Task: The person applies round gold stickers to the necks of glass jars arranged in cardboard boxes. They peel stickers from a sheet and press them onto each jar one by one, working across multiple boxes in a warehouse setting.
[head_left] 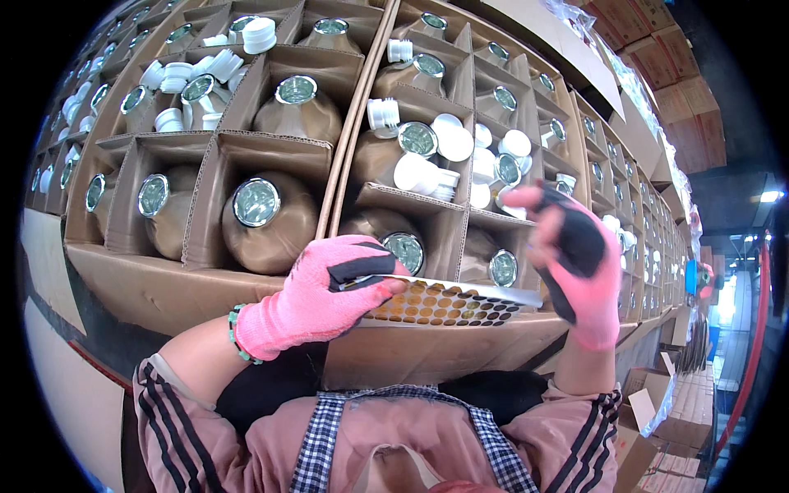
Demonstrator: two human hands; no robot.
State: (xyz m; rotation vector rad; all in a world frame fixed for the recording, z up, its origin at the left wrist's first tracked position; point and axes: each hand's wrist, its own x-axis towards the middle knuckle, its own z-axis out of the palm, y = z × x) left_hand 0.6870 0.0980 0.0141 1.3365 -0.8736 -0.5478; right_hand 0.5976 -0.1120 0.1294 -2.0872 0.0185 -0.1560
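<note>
Over a divided carton (403, 357), left fingers (380, 291) pinch a gold-dotted sheet (452, 306); right fingers (530, 198) are too blurred to tell.

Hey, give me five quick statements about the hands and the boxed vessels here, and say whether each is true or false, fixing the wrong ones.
1. The left hand holds a sheet with rows of gold dots. True.
2. A bead bracelet circles the right wrist. False: the bead bracelet is on the left wrist.
3. The brown vessels stand between cardboard dividers. True.
4. The gloves on both hands are plain blue. False: the gloves on the left hand and the right hand are pink with black patches.
5. White caps lie among some of the vessels. True.
</note>
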